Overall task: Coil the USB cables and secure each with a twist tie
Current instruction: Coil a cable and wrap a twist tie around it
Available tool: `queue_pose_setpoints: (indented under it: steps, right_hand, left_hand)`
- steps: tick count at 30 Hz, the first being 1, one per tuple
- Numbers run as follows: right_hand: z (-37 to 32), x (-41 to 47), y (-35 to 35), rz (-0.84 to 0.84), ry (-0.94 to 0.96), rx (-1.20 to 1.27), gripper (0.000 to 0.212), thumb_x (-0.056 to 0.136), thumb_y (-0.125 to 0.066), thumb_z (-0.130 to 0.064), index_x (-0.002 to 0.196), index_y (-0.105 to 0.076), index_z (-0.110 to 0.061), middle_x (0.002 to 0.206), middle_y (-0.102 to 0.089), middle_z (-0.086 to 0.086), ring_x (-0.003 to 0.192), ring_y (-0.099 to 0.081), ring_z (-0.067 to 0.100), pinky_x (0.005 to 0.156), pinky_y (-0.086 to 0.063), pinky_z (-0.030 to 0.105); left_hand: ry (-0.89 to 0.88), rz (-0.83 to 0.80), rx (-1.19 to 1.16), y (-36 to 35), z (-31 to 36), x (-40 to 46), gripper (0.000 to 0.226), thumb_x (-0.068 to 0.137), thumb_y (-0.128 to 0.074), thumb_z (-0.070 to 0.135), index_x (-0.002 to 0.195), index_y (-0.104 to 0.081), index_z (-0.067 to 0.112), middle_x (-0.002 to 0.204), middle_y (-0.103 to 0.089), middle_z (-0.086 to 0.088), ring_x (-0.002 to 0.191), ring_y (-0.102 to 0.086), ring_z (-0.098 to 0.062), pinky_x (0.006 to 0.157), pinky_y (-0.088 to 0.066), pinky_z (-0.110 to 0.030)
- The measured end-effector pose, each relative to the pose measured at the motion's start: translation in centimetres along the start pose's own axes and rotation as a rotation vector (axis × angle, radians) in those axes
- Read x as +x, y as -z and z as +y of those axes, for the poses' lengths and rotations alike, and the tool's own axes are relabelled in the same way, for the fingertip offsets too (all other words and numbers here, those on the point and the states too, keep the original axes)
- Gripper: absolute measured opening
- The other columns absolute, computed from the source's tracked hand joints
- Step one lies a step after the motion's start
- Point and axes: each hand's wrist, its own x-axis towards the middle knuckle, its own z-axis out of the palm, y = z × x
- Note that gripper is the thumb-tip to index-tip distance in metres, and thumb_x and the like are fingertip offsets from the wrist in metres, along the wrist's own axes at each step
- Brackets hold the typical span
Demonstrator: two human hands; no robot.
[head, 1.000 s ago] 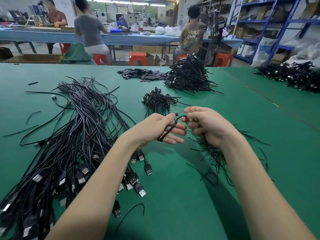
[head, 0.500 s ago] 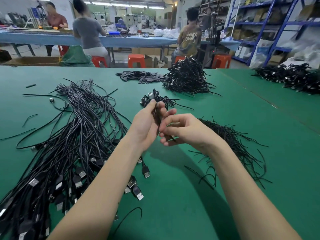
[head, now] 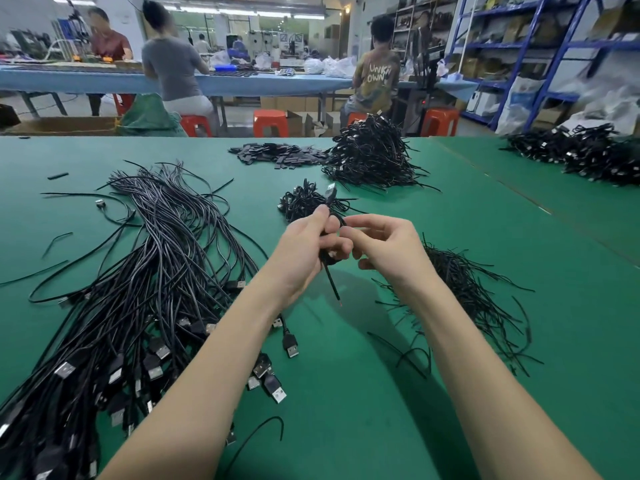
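My left hand (head: 304, 247) grips a coiled black USB cable (head: 329, 263) upright above the green table (head: 346, 393); its plug sticks up past my fingers and a bare wire end hangs down. My right hand (head: 384, 247) is beside it, fingertips pinching at the coil's top where a thin black twist tie seems to be, too small to make out. A large bundle of loose USB cables (head: 138, 271) lies to the left. A heap of black twist ties (head: 464, 289) lies to the right. A small pile of coiled cables (head: 301, 202) sits just behind my hands.
A big heap of coiled cables (head: 370, 157) and a flat pile of small black parts (head: 277, 155) lie further back. More cables (head: 581, 154) lie on the right-hand table. People sit at a blue bench (head: 242, 83) behind, with orange stools and blue shelving.
My hands have risen and moved away from me with the coil. The left hand turned the coil upright. The right hand shifted from under the left hand's fingers to the coil's top right.
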Motion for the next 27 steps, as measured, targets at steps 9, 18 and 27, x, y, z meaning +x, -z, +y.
queue_pose_setpoints:
  steps: [9, 18, 27]
  right_hand:
    - [0.1, 0.1, -0.4, 0.062, 0.036, 0.148, 0.017, 0.092, -0.071, -0.005, 0.090, -0.078, -0.021, 0.070, -0.071, 0.007, 0.048, -0.059, 0.011, 0.059, -0.056, 0.024]
    - [-0.1, 0.3, 0.0, 0.085, 0.019, 0.255, 0.018, 0.091, -0.072, -0.004, 0.085, -0.078, -0.020, 0.070, -0.074, 0.004, 0.049, -0.060, 0.009, 0.056, -0.055, 0.020]
    - [0.1, 0.4, 0.1, 0.141, 0.116, -0.157, 0.027, 0.075, -0.087, -0.041, 0.096, -0.082, -0.026, 0.080, -0.077, -0.009, 0.065, -0.064, 0.007, 0.069, -0.055, 0.026]
  left_hand:
    - [-0.144, 0.203, 0.613, -0.6, -1.5, -0.1, 0.030, 0.107, -0.033, 0.040, 0.090, -0.047, 0.019, 0.071, -0.053, 0.010, 0.065, -0.050, -0.003, 0.070, -0.040, -0.034]
    - [-0.176, 0.006, 0.475, -1.3, -2.2, -0.4, 0.030, 0.107, -0.029, 0.010, 0.126, -0.052, 0.011, 0.111, -0.065, -0.005, 0.103, -0.065, -0.018, 0.087, -0.055, -0.036]
    - [-0.149, -0.049, 0.794, -1.3, -2.8, -0.2, 0.038, 0.102, -0.030, 0.006, 0.135, -0.045, 0.015, 0.092, -0.061, -0.004, 0.075, -0.052, -0.019, 0.069, -0.046, -0.027]
